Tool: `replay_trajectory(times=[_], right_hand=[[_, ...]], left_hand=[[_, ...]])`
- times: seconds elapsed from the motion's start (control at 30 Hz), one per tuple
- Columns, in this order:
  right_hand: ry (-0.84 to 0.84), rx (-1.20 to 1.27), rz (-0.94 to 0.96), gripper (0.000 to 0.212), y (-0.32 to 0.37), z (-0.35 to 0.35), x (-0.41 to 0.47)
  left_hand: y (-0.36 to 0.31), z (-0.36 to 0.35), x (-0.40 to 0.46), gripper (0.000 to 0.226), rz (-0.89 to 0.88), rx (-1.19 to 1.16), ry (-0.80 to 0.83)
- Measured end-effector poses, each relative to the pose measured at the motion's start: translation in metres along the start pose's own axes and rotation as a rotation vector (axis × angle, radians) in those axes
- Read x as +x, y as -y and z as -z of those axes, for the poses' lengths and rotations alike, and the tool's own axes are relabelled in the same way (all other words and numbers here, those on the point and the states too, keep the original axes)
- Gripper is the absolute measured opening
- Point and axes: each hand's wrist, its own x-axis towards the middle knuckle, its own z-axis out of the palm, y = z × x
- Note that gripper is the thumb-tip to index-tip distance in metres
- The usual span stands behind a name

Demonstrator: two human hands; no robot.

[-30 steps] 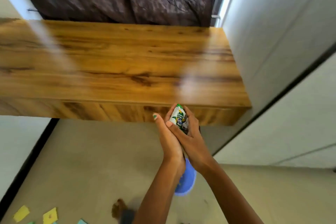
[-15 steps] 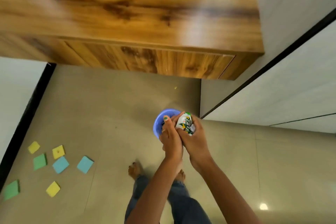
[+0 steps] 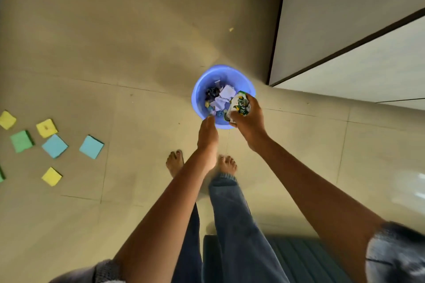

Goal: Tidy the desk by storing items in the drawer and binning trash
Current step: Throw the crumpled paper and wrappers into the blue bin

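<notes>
A blue plastic bin (image 3: 202, 82) stands on the floor in front of my feet, holding several crumpled papers and wrappers. My right hand (image 3: 249, 119) grips a crushed white-and-green carton (image 3: 239, 105) over the bin's right rim. My left hand (image 3: 208, 132) hangs just at the bin's near rim with fingers pointing down and nothing in it. The desk is out of view.
Several yellow, green and blue sticky-note pads (image 3: 54, 145) lie scattered on the tiled floor at the left. A white cabinet wall (image 3: 345, 30) rises at the right. A dark ribbed mat (image 3: 287, 259) lies behind my feet (image 3: 226, 164).
My view has dropped from the desk to the floor. My hands parted: the left let go of the carton, and the right carried it down over the bin.
</notes>
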Motion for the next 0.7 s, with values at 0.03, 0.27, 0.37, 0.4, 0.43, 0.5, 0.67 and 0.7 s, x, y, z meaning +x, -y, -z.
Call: replay_trajectory(times=[0.03, 0.27, 0.37, 0.4, 0.43, 0.5, 0.67, 0.7], right_hand=[[0.006, -0.027, -0.005, 0.063, -0.007, -0.003, 0.011], [0.043, -0.168, -0.085, 0.067, -0.022, -0.022, 0.076], [0.040, -0.265, -0.094, 0.069, -0.027, -0.028, 0.096], [0.036, -0.291, -0.096, 0.068, -0.029, -0.030, 0.100], [0.028, -0.313, -0.092, 0.069, -0.031, -0.031, 0.104], [0.016, -0.337, -0.103, 0.073, -0.035, -0.034, 0.112], [0.031, -0.349, -0.153, 0.083, -0.039, -0.035, 0.119], [0.036, -0.345, -0.154, 0.082, -0.040, -0.035, 0.120]], left_hand=[[0.006, 0.002, 0.012, 0.039, 0.023, 0.021, 0.011], [0.009, 0.004, 0.065, 0.018, 0.055, 0.124, 0.104], [0.005, 0.001, 0.081, 0.017, 0.023, 0.150, 0.130], [0.004, 0.000, 0.084, 0.021, 0.015, 0.172, 0.141], [0.003, 0.000, 0.087, 0.027, 0.005, 0.202, 0.150], [0.004, -0.001, 0.094, 0.027, -0.009, 0.257, 0.156], [0.007, 0.000, 0.101, 0.037, 0.005, 0.317, 0.139], [0.008, 0.001, 0.102, 0.039, 0.003, 0.320, 0.135]])
